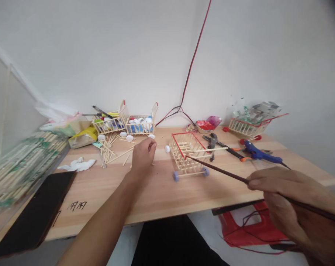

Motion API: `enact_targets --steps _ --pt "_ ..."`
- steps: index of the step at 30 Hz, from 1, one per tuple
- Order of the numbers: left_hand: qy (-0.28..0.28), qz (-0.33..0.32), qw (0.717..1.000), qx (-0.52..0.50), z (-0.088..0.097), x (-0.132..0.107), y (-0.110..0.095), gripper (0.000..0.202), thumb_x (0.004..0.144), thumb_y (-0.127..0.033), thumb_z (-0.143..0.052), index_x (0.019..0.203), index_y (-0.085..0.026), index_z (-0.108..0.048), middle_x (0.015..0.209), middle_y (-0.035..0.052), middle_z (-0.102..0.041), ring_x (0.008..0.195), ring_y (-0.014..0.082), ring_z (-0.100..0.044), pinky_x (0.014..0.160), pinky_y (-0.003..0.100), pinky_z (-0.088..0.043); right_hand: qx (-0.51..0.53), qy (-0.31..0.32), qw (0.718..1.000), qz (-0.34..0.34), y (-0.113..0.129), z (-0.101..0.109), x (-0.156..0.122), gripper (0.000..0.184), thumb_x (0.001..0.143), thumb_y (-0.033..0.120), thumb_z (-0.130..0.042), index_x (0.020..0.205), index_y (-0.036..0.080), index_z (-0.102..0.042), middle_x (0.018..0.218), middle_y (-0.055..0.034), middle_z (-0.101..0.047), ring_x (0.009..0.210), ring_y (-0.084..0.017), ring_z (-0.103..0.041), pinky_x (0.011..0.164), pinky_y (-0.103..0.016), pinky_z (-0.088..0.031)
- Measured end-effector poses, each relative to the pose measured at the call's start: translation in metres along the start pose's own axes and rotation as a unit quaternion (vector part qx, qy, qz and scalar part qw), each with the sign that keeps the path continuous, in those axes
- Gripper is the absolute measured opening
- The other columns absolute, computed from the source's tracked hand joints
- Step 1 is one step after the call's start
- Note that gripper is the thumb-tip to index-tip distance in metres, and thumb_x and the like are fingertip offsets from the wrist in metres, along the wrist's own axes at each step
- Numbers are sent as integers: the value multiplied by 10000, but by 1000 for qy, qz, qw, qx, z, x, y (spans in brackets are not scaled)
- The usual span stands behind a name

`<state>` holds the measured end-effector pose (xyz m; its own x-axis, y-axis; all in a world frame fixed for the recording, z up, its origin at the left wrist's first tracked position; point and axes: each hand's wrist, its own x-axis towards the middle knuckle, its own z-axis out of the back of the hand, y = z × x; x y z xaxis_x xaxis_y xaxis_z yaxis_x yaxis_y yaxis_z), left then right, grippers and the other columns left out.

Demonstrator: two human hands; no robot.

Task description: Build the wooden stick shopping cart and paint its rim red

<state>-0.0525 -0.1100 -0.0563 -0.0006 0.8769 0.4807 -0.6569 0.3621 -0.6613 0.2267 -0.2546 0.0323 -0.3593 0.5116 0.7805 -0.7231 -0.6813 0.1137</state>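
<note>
A small shopping cart made of wooden sticks point(188, 151) stands on the table, its top rim partly red and two purple-blue wheels at its near side. My right hand point(283, 195) grips a thin, dark-handled paintbrush point(220, 170), whose tip meets the near left corner of the red rim. To the left of the cart, my left hand point(144, 152) rests with its fingers curled closed; what they hold, if anything, is hidden. White bottle caps point(167, 149) lie close to it, one between the hand and the cart. Red paint fills a shallow dish point(205, 126) behind the cart.
Two stick carts point(140, 125) with caps and pens stand at the back left, beside loose sticks point(109, 147). A phone point(36, 210) and bagged sticks point(26, 166) lie left. Pliers point(225, 146), a blue glue gun point(260, 152) and another cart point(249, 127) are right.
</note>
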Motion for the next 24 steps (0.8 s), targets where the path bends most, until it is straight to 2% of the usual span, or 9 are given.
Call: enact_targets --steps 3,8,15,21,24 --pt "-6 -1 1000 -1 -1 0 1 147 862 -249 -507 788 -196 -622 715 -2 -640 679 152 -558 673 261 -366 16 8 998 61 -3 3 8 265 809 57 -535 972 243 -630 791 -38 -678 769 -156 -667 669 -256 -549" --pt "-8 -7 1000 -4 -1 0 1 148 868 -240 -504 803 -196 -629 737 -4 -651 688 147 -562 678 261 -370 28 -29 999 35 -5 4 5 256 794 44 -544 946 224 -643 803 -38 -666 788 -146 -657 706 -247 -544" --pt "-11 -12 1000 0 -1 0 3 147 866 -239 -511 807 -196 -637 734 -2 -655 679 147 -562 673 262 -369 55 -35 997 37 -2 -5 4 261 797 26 -546 953 217 -634 789 -23 -652 776 -141 -648 702 -266 -532" --pt "-10 -11 1000 -7 -2 0 4 153 872 -254 -508 825 -197 -642 755 5 -666 695 152 -575 680 263 -380 43 -62 996 -38 2 -3 2 224 812 46 -553 909 227 -643 792 -28 -645 773 -145 -639 707 -296 -509" --pt "-11 -11 1000 0 -2 0 3 148 869 -256 -512 814 -196 -636 744 3 -660 692 151 -572 680 263 -380 44 -69 996 -34 3 -2 2 234 815 51 -544 924 231 -646 783 -28 -645 761 -147 -637 682 -298 -507"
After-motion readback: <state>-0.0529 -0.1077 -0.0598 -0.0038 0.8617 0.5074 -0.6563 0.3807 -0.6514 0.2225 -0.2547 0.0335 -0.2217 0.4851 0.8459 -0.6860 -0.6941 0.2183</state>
